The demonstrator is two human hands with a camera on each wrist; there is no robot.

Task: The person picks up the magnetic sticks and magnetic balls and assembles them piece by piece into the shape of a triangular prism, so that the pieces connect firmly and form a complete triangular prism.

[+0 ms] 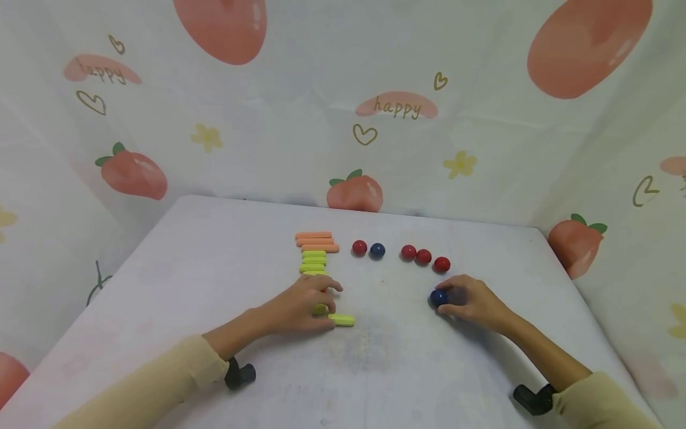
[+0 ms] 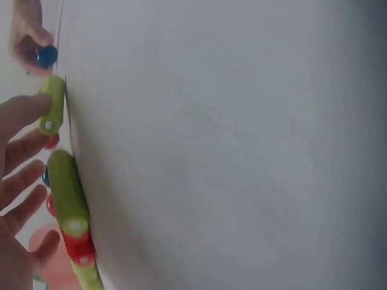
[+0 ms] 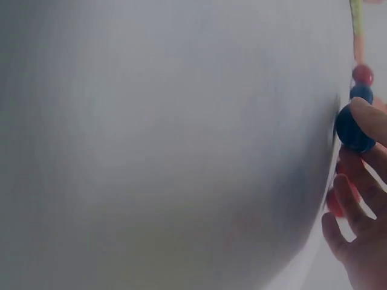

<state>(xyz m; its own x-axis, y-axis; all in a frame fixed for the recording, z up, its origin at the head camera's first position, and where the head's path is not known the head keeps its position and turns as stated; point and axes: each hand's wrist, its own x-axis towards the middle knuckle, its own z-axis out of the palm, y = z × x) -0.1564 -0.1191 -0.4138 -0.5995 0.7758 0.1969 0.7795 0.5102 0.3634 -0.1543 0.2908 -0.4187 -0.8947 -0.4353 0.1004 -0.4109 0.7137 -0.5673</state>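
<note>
In the head view my left hand [image 1: 308,301] is over the lower end of a column of short sticks. Its thumb and a finger pinch a yellow-green stick [image 1: 343,320], while the other fingers spread apart. The left wrist view shows another yellow-green stick [image 2: 68,187] and a red stick [image 2: 78,249] close by, partly covered by the hand in the head view. My right hand [image 1: 474,302] holds a dark blue ball [image 1: 437,298] between thumb and fingers, at or just above the table. Its remaining fingers extend loosely in the right wrist view.
Orange sticks [image 1: 316,242] lie stacked side by side at the column's far end, above yellow-green sticks [image 1: 313,261]. Rightward sit a red ball [image 1: 359,248], a blue ball [image 1: 377,251] and three red balls [image 1: 423,257]. A patterned cloth [image 1: 289,149] hangs behind the white table [image 1: 214,256].
</note>
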